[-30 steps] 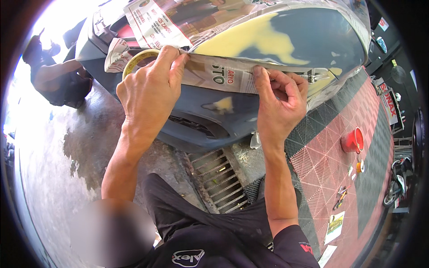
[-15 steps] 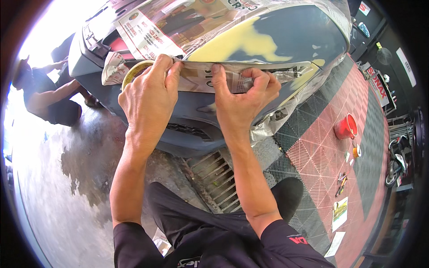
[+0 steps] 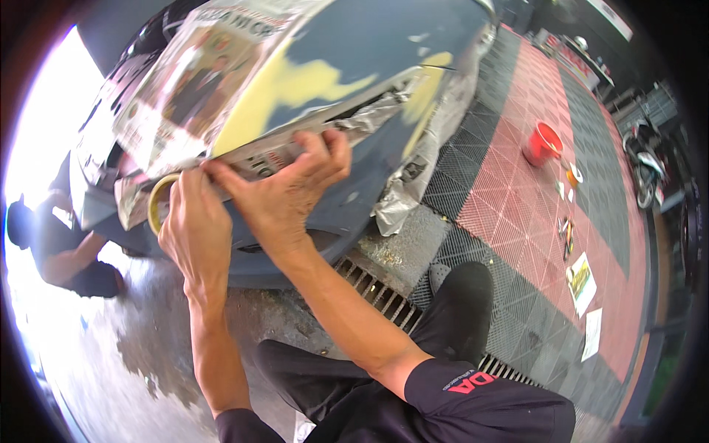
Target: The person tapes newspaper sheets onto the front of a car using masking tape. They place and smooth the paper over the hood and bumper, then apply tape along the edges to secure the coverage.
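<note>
My left hand (image 3: 196, 232) is closed round a roll of masking tape (image 3: 157, 203), its fingertips at the edge of the newspaper masking. Beside it, my right hand (image 3: 284, 196) presses its thumb near the left fingertips; its other fingers are half curled and apart from the thumb. Under the right hand runs a strip of newspaper (image 3: 258, 162) along a gap in the grey car bumper (image 3: 317, 210). Above the strip lies a grey panel (image 3: 362, 37) with a yellow filler patch (image 3: 277, 96). A larger newspaper sheet (image 3: 196, 88) covers the part to its left.
At the far left another person (image 3: 70, 255) crouches by the car. A floor drain grate (image 3: 380, 295) lies below the bumper. On the red and grey floor tiles stand a red bucket (image 3: 543, 145) and a small orange roll (image 3: 574, 176), with tools (image 3: 566, 238) and papers (image 3: 582, 284) nearby.
My right hand has moved left along the newspaper strip, up against my left hand. The left hand still holds the tape roll. The whole view has shifted and turned.
</note>
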`<state>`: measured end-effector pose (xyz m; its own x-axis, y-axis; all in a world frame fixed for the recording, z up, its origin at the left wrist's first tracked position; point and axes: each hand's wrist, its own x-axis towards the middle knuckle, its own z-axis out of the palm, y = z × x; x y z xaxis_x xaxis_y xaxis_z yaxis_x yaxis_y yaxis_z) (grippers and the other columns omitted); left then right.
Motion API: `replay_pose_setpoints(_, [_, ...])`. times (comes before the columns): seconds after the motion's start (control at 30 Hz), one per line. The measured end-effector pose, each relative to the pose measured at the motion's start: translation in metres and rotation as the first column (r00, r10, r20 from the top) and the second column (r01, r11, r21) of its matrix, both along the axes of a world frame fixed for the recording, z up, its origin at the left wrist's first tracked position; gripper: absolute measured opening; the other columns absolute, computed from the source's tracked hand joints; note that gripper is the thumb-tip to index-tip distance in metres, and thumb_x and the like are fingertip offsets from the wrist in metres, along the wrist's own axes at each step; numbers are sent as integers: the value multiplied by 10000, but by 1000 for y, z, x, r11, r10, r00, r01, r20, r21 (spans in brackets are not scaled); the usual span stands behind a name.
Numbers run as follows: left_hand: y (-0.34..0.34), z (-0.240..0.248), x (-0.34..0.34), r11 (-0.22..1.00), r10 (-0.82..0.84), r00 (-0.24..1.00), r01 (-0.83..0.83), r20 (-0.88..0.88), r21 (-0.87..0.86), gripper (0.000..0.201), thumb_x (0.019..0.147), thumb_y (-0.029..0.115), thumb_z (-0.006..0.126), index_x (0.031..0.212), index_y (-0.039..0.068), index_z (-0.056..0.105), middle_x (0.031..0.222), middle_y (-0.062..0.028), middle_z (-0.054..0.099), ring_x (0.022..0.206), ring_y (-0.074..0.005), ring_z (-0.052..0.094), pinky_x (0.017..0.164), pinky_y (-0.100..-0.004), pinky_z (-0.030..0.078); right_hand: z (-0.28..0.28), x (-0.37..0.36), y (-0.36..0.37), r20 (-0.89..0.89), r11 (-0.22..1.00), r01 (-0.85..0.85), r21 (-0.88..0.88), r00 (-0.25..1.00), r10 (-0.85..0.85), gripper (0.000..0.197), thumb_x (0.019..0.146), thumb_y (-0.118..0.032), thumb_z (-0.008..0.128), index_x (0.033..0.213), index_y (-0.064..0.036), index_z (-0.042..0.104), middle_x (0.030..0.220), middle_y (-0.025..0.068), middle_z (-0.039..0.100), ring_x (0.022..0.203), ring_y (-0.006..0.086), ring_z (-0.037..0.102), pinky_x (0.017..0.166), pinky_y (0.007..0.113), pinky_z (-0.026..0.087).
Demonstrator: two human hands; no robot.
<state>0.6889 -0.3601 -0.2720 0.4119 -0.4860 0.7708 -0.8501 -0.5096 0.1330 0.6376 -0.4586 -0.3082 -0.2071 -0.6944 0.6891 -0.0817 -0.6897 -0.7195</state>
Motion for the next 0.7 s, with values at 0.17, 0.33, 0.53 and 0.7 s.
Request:
replay_pose_setpoints(0.17, [27, -58, -18, 841, -492, 780, 540, 388, -20, 369, 996, -92, 681, 1336, 9, 579, 927, -200, 690, 672, -373, 648, 597, -468, 519, -9, -4, -9, 5, 996, 63, -59, 998, -63, 1073, 689, -640, 1015, 1366, -52, 425, 1455, 251, 332, 1413, 435, 292, 1176, 618, 285])
replay_pose_setpoints(0.33, [52, -85, -22, 823, -505, 852, 523, 135, -222, 287, 1149, 21, 550, 1432, -20, 525, 976, -170, 690, 730, -191, 610, 641, -353, 511, -15, -58, -19, 106, 941, -323, -101, 937, 333, 766, 840, -366, 961, 1378, -30, 532, 1428, 233, 486, 1376, 443, 440, 1205, 582, 349])
replay_pose_setpoints(0.53, [9, -54, -75, 923, -367, 917, 380, 158, -63, 363, 1113, 51, 627, 1452, -44, 536, 1007, -189, 703, 813, -347, 669, 789, -489, 555, -18, -96, -84, 407, 945, -318, 82, 876, 259, 336, 1041, -69, 726, 1341, 38, 621, 1258, 168, 620, 1060, 246, 644, 933, 369, 545])
replay_pose_setpoints(0.7, [-42, -18, -111, 953, -302, 893, 282, 334, 109, 401, 1032, 101, 780, 1417, 16, 712, 976, -101, 661, 851, -297, 620, 819, -471, 480, -5, -111, -123, 416, 933, -302, 196, 887, 200, 320, 1082, -53, 690, 1380, 64, 703, 1165, 97, 638, 929, 144, 633, 808, 296, 554])
